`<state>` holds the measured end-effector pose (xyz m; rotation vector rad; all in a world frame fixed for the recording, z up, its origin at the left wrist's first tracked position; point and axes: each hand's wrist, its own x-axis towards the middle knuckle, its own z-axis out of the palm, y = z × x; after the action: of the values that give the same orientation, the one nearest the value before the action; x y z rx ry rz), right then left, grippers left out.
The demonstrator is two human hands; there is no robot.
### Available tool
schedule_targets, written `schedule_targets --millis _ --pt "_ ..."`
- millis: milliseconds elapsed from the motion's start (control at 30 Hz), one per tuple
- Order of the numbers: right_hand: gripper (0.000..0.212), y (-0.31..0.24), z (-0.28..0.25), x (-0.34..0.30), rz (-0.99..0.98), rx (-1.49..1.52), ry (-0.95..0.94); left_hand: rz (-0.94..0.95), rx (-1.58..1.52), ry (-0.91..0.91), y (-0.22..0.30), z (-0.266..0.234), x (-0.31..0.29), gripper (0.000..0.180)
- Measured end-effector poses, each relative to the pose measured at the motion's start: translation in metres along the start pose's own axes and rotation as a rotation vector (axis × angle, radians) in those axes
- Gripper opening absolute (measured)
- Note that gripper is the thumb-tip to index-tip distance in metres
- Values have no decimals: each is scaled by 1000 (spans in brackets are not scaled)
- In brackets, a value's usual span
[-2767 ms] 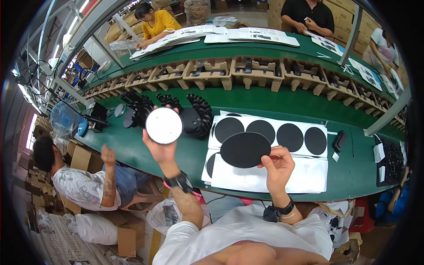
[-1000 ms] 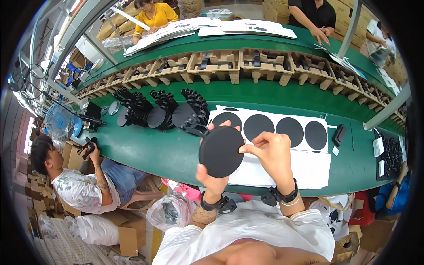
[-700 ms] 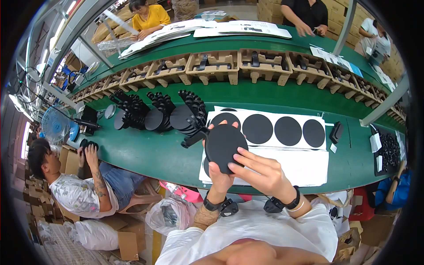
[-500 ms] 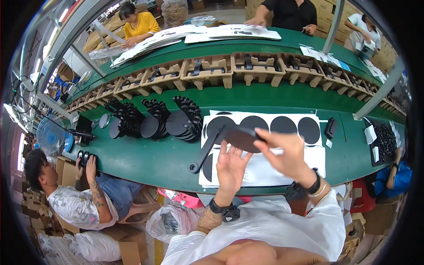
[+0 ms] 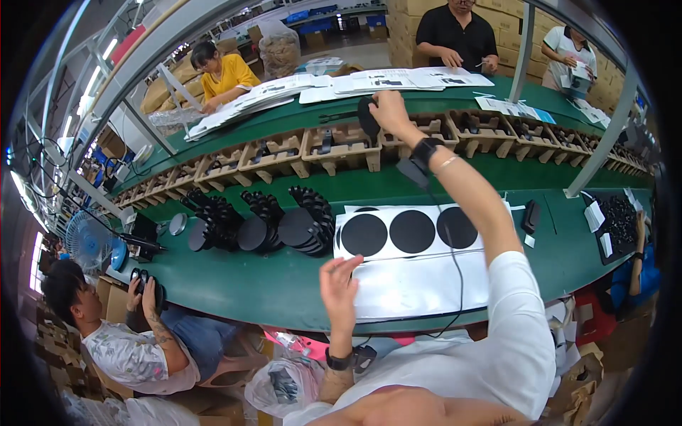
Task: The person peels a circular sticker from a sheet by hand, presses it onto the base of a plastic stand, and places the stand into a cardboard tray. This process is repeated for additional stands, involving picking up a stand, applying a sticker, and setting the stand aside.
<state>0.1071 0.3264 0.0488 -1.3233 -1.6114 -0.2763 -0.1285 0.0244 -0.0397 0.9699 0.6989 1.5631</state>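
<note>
Out over the row of trays, my right hand (image 5: 389, 112) grips a black disc-shaped part (image 5: 367, 118) by its round base. The disc is tilted nearly on edge, and a thin dark arm points left from it. Below it is a brown moulded pulp tray (image 5: 341, 148) with black parts inside. My left hand (image 5: 339, 287) is raised at the near left edge of a white sheet (image 5: 423, 287), holding nothing, its fingers loosely apart. Black round pads (image 5: 412, 231) lie in a row on the sheet's far half, partly covered by my right arm.
Left of the sheet stand stacks of black disc parts with arms (image 5: 302, 226). A small black object (image 5: 530, 216) and a dark tray of small black pieces (image 5: 619, 227) lie right. A cable (image 5: 460, 277) hangs from my right wrist. A co-worker (image 5: 135, 334) sits left; others work across the bench.
My right hand has carried the disc part forward from above the sheet to over the trays. My left hand has come off the part and moved slightly left.
</note>
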Motion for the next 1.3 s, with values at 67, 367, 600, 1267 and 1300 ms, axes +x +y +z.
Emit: schedule_targets --millis 67,367,600,1267,1300 --pt "12 21 31 -1 43 -118 -56 121 758 -247 -1 -4 4 39" --pt "20 8 44 -46 184 -405 -592 315 1120 -209 -15 8 -4 33" --pt "40 17 39 -55 96 -376 -514 303 1108 -195 -8 8 -2 30" --pt "91 -74 -295 -324 483 -91 -797 219 901 -195 -61 21 6 21" --pt "91 -69 -297 -330 529 -110 -784 158 710 -138 -67 19 4 20"
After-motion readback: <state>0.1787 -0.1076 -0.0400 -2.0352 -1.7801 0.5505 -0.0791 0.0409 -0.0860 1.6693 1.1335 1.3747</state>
